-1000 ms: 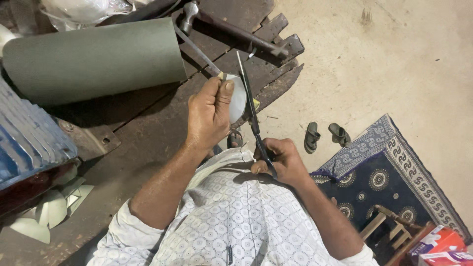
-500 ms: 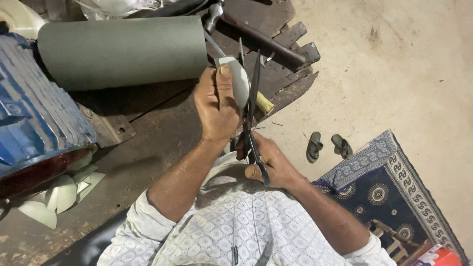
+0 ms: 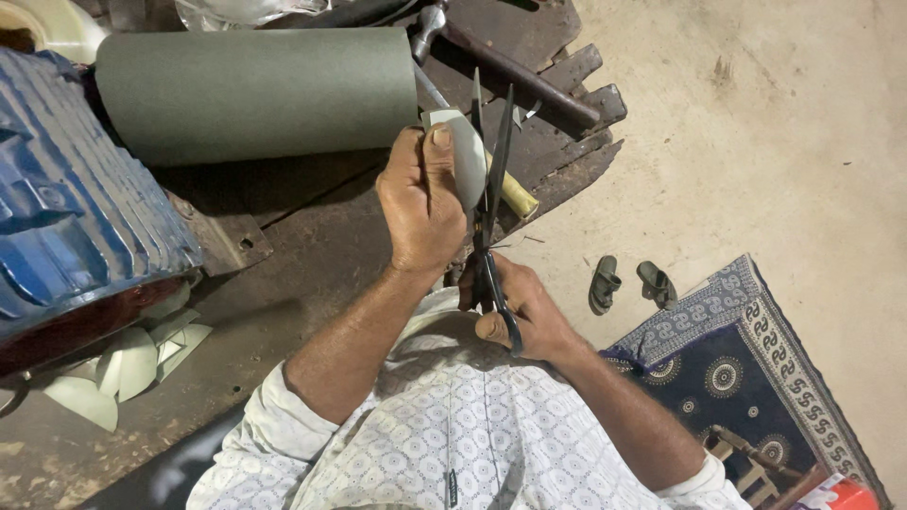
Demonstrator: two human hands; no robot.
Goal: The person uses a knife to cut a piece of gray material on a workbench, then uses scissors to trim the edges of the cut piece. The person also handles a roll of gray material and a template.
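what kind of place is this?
Probably a small floor-level craft workshop: a hammer on a worn wooden work board, a big roll of grey-green sheet, and pale offcuts piled on the bare concrete floor.

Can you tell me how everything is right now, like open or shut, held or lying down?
scissors: blades open, pointing up, gripped by the right hand.
pale cut piece: held up in the left hand, beside the blades.
green roll: rolled up, lying on its side.
hammer: lying flat, untouched.
sandals: off, side by side on the floor.
pale offcuts: loose in a pile.
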